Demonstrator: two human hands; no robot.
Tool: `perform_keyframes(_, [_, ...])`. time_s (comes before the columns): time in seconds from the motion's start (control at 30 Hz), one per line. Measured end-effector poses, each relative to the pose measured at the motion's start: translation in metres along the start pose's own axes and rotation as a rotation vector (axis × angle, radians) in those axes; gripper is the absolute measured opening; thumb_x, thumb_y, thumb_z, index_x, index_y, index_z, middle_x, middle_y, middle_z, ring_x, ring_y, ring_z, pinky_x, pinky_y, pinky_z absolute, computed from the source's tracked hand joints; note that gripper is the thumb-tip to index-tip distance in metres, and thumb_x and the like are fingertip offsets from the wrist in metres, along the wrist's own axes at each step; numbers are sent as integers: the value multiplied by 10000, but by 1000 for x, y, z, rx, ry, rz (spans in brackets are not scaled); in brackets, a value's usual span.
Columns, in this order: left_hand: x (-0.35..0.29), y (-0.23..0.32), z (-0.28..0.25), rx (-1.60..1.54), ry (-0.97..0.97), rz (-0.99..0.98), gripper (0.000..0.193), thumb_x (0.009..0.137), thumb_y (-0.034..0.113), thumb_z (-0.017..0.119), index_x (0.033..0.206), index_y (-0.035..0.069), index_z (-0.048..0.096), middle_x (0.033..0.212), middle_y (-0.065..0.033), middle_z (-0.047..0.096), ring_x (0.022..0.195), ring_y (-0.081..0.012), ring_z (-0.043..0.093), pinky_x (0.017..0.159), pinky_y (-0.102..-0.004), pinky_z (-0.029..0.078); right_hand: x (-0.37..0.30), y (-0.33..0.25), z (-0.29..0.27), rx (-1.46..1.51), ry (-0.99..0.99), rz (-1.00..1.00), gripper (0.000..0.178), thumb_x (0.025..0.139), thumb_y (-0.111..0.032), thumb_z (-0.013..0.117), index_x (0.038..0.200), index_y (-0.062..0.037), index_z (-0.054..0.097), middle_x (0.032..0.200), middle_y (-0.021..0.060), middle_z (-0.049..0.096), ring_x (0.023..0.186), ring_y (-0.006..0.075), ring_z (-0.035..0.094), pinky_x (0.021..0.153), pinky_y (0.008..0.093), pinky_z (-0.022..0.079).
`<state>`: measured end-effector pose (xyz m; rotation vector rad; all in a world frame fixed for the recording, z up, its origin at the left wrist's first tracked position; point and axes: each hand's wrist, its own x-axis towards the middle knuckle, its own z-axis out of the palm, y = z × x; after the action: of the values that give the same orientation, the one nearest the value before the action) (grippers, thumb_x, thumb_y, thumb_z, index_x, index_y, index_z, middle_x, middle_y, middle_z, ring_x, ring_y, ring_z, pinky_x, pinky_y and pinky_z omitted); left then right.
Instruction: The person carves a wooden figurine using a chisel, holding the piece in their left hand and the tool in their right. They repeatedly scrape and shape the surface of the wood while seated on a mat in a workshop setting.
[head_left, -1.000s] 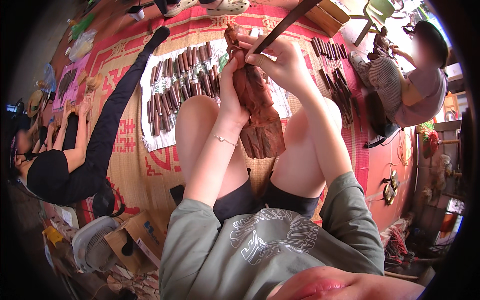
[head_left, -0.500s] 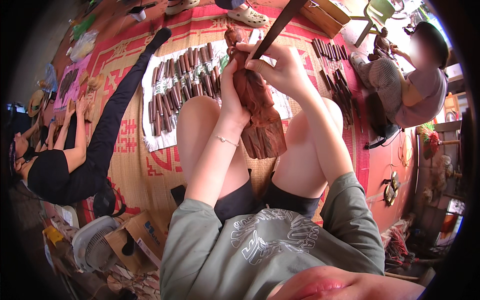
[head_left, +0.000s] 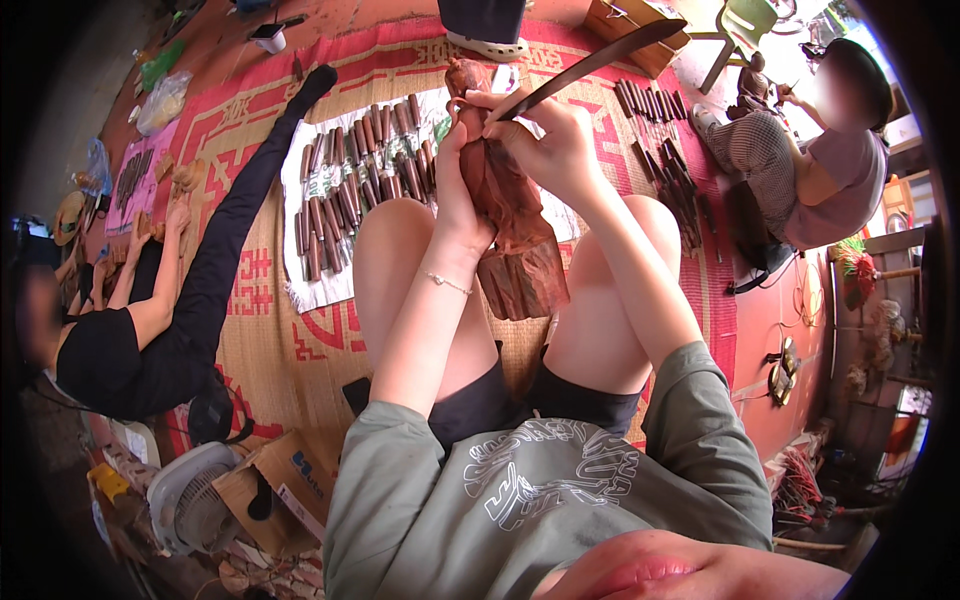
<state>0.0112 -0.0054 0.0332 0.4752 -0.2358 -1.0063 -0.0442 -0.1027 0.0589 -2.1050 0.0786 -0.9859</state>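
Observation:
A reddish-brown carved wooden figure [head_left: 515,225] stands tilted between my bare knees, its wide base toward me. My left hand [head_left: 462,185] is closed around its left side near the upper part. In my right hand [head_left: 548,152], fingers pinched, is a long dark flat tool [head_left: 605,66], narrow and slightly curved. Its far end points up and right, while its near end meets the figure's upper part. Whether that end is a blade or a file face, I cannot tell.
Rows of wooden-handled carving tools [head_left: 340,190] lie on a white cloth [head_left: 320,292] before me, with more tools [head_left: 660,150] to the right. Seated people [head_left: 125,350] [head_left: 835,185] flank the patterned mat [head_left: 270,330]. A wooden box [head_left: 630,35] and a shoe [head_left: 488,46] are beyond.
The long dark tool has swung from steep to a flatter slant toward the right. At the far edge, the standing person's legs and shoes have shifted. The wooden figure stays nearly in place.

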Motion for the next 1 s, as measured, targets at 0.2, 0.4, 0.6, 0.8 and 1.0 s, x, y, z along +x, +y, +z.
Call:
perform_keyframes(0.2, [1, -2, -15, -11, -55, -61, 399, 918, 398, 356, 1133, 102, 513, 909, -54, 605, 766, -154, 607, 631, -319, 523, 5, 5, -10, 104, -95, 10, 237, 772, -67, 650, 1008, -61, 669, 858, 113, 683, 794, 215, 673, 717, 305, 515])
perform_keyframes(0.4, [2, -2, -15, -12, -29, -23, 380, 923, 384, 356, 1103, 96, 527, 844, -55, 604, 648, -164, 607, 548, -327, 518, 7, -10, -11, -31, -204, 99, 266, 762, -84, 664, 1027, -61, 665, 869, 95, 690, 804, 187, 671, 728, 306, 512])
perform_keyframes(0.6, [-2, -1, -1, -1, 28, -14, 411, 911, 410, 364, 1104, 83, 521, 708, -61, 594, 571, -175, 597, 519, -303, 517, 5, 1, -6, 98, -89, 69, 259, 762, -93, 666, 1019, -62, 669, 872, 91, 691, 801, 185, 669, 749, 309, 505])
perform_keyframes(0.8, [0, -1, -4, 41, -20, -16, 440, 901, 437, 371, 1109, 79, 521, 677, -63, 591, 555, -182, 598, 522, -305, 513, 5, -5, -10, 23, -82, 22, 253, 761, -80, 663, 1012, -53, 669, 869, 107, 687, 820, 195, 669, 766, 315, 502])
perform_keyframes(1.0, [4, -6, -4, -7, 118, -32, 434, 906, 436, 359, 1093, 84, 534, 663, -63, 591, 493, -190, 582, 469, -299, 506, 7, -3, -11, 81, -138, 81, 280, 751, -103, 674, 1027, -59, 668, 856, 95, 687, 835, 198, 665, 769, 313, 496])
